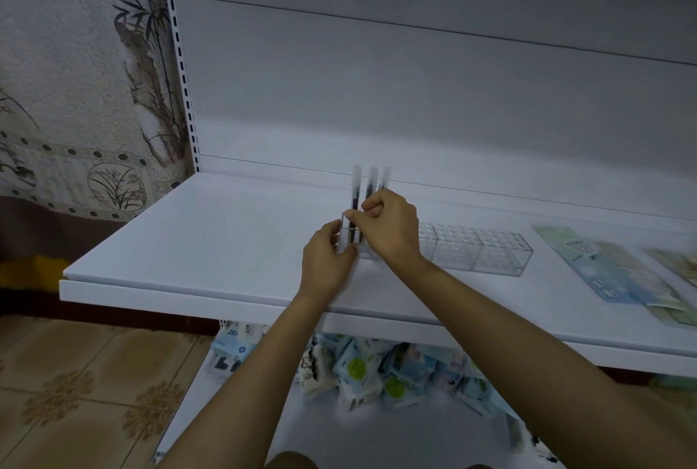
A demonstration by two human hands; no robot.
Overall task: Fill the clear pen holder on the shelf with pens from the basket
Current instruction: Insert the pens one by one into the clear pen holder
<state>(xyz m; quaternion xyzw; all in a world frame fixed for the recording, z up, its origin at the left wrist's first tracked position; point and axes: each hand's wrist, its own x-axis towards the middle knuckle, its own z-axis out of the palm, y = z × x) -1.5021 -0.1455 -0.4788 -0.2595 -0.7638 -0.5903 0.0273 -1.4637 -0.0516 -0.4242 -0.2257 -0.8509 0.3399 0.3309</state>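
Both forearms reach up from the lower edge to the white shelf [188,242], where the clear pen holder [479,250] lies along the shelf top. Left hand [328,261] grips the holder's left end between thumb and curled fingers. Right hand [392,227] pinches one of three upright pens [356,189] standing in that end; flat packets [603,268] lie well apart to the right.

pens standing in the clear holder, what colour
The pens are black with frosted clear caps; head view shows it.
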